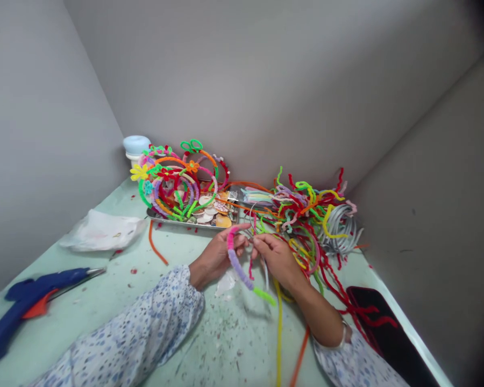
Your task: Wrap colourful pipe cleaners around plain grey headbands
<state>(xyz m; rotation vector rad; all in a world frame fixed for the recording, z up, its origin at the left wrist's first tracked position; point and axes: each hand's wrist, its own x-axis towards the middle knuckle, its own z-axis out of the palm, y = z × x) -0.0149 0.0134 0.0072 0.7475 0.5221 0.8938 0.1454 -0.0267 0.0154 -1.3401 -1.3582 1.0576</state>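
Note:
My left hand (220, 252) is closed around a curved headband (237, 266) wrapped in fuzzy pink, purple and bright green pipe cleaner. A thin silvery stretch of the band shows bare near the fingers. Close beside it, my right hand (280, 260) pinches with thumb and forefinger at a thin dark pink pipe cleaner (250, 269) that hangs between the two hands. The exact pinch point is partly hidden by the fingers. A small scrap of clear plastic (226, 284) lies on the table below the left hand.
Behind the hands, a metal tray (193, 223) holds shells and finished colourful headbands (177, 183). Loose pipe cleaners (306, 207) and grey bands (341, 228) pile up right. A blue glue gun (36, 301) and white plastic bag (105, 231) lie left; a dark phone (387, 333) lies right.

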